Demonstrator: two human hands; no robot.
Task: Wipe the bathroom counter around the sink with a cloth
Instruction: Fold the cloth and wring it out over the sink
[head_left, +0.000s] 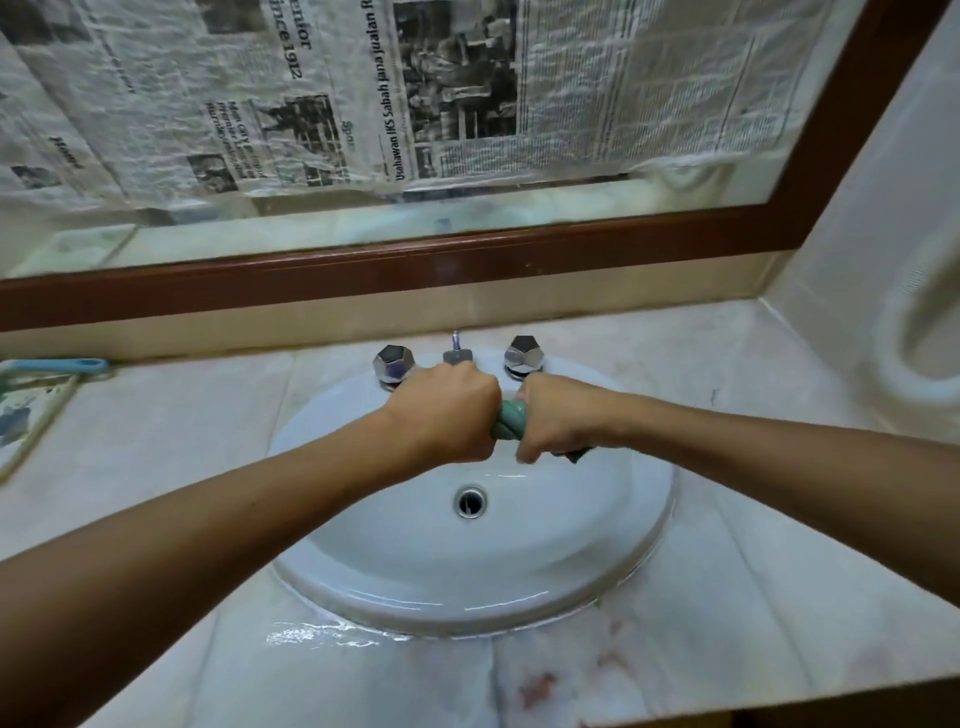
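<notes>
A green cloth (510, 422), twisted into a tight roll, is held over the white oval sink (395, 561). My left hand (447, 415) is shut on its left end and my right hand (558, 418) is shut on its right end, the fists almost touching. A dark tip of the cloth sticks out under my right hand. Both hands hover just in front of the tap. The pale marble counter (727, 597) surrounds the sink. A wet patch (322, 635) glistens on it at the sink's front left rim.
Two chrome tap knobs (394, 364) (524, 354) flank the spout behind my hands. The drain (470, 501) lies mid-basin. A mirror with a brown frame (415, 270), covered in newspaper, stands behind. A blue-handled item (57, 366) lies at the far left. The right wall meets the counter.
</notes>
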